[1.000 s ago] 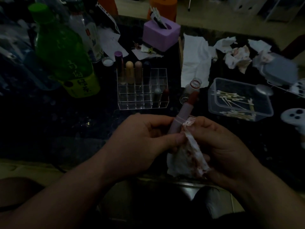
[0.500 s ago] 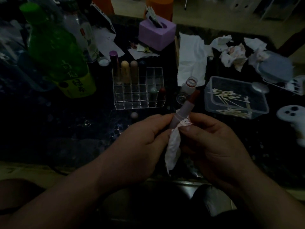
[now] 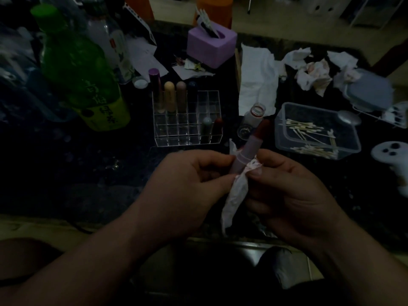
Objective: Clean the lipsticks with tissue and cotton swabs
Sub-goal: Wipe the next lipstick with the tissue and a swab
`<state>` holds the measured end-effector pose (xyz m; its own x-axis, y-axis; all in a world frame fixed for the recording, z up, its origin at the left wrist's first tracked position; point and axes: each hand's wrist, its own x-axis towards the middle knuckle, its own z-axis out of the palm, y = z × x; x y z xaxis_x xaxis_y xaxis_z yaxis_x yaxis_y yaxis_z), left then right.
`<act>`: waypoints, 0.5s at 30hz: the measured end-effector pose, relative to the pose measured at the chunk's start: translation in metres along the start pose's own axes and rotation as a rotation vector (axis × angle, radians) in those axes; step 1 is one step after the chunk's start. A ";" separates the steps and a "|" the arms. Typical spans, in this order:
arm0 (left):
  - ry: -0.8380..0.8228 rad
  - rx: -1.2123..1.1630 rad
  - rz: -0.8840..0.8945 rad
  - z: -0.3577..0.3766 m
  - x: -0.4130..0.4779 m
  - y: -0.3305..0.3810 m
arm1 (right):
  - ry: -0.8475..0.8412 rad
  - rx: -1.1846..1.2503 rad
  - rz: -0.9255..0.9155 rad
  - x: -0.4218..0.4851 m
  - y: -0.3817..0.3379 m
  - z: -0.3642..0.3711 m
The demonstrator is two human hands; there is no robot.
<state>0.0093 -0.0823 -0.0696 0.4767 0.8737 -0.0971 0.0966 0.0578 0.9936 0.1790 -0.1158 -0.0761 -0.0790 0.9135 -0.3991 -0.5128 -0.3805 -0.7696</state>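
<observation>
Dim cluttered table (image 3: pixel 66 173) | gripping lipstick (image 3: pixel 249 149) by barrel, left hand (image 3: pixel 187 184) | pinching tissue (image 3: pixel 236 195), right hand (image 3: pixel 287 191) | likely light, slick, soft-tipped

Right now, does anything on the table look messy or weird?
Yes. Crumpled tissues with pink stains lie scattered at the far right of the table, behind the swab box, instead of being thrown away. The small bottle beside that box has no cap on.

Very dim and underexposed; the table (image 3: pixel 77 173) is almost black toward its near edge, with pale light only on the floor (image 3: pixel 276 21) beyond. The green bottle (image 3: pixel 75 62) at its left edge is blurred.
</observation>
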 end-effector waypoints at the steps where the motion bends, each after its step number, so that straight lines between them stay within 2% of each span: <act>1: 0.042 -0.024 -0.016 0.002 0.000 0.000 | -0.006 0.007 0.010 0.000 0.000 0.001; 4: 0.119 -0.069 -0.061 0.006 0.001 -0.001 | -0.078 -0.014 0.022 -0.001 -0.002 -0.002; 8: 0.101 -0.027 -0.098 0.004 0.002 0.001 | -0.093 -0.139 0.020 -0.003 -0.009 -0.004; 15: 0.123 0.154 -0.111 0.003 0.001 0.003 | -0.097 -0.158 0.028 0.001 -0.006 -0.004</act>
<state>0.0131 -0.0826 -0.0665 0.3462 0.9191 -0.1879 0.2792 0.0902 0.9560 0.1849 -0.1135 -0.0739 -0.1775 0.9088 -0.3776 -0.3695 -0.4172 -0.8303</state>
